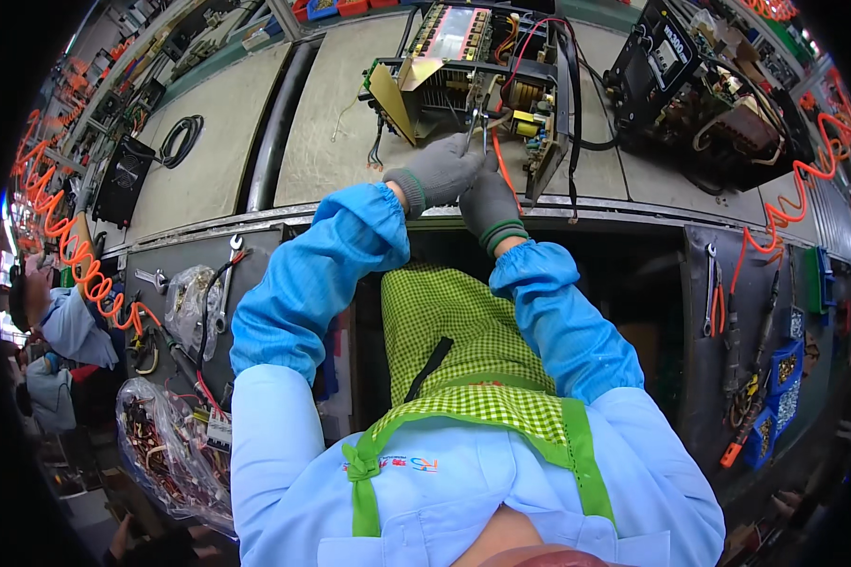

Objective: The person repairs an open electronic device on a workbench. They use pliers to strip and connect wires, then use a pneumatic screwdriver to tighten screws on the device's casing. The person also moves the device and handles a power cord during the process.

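An opened electrical unit (449,76) stands on the bench before me, with a black frame, a heat sink, coils and loose wires. My left hand (440,173), in a grey glove, is closed round a slim silver tool (471,130) that reaches into the unit's front. Close beside it on the right, my right hand (490,203) is also gloved and closed, its fingertips at the same spot. What it grips is mostly hidden. An orange lead (505,170) runs down from the unit next to my right hand, and a yellow component (528,124) sits just beyond.
A second opened black unit (700,94) stands at the right. Toward the left are a smaller black unit (126,180) and a coiled cable (182,140). Wrenches (710,288) and blue parts bins (783,369) hang below the bench edge; a plastic bag of wires (175,449) is lower left.
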A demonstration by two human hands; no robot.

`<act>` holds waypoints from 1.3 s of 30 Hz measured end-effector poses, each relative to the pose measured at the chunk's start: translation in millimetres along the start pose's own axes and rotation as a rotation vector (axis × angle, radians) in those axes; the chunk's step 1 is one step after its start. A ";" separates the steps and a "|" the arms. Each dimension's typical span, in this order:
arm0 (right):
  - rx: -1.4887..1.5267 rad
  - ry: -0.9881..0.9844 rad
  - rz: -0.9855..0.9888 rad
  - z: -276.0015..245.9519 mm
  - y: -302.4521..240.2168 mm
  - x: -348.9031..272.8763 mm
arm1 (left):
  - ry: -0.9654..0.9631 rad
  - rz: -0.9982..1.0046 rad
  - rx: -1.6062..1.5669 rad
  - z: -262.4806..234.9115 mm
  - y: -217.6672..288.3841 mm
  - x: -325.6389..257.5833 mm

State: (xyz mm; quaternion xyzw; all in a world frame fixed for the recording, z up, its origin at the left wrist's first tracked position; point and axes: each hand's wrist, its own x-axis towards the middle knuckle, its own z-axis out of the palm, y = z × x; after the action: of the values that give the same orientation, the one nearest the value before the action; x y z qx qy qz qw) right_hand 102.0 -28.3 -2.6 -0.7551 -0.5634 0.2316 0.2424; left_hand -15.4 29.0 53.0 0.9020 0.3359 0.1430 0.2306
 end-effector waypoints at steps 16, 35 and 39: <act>-0.030 0.018 -0.028 21.8 8.1 10.2 | 0.174 0.156 0.196 23.9 -1.7 -2.9; -0.063 0.360 -0.276 38.0 27.2 22.1 | -0.028 -0.468 -0.696 -73.3 33.5 26.7; -0.008 0.344 -0.318 47.6 27.5 20.1 | 0.389 -0.430 -0.772 -53.2 5.0 11.4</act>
State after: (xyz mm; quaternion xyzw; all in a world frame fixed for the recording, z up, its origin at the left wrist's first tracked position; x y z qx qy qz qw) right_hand 97.8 -10.8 -58.3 -0.6862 -0.6265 0.0563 0.3653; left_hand -26.3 50.4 102.2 0.6172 0.4740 0.3724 0.5057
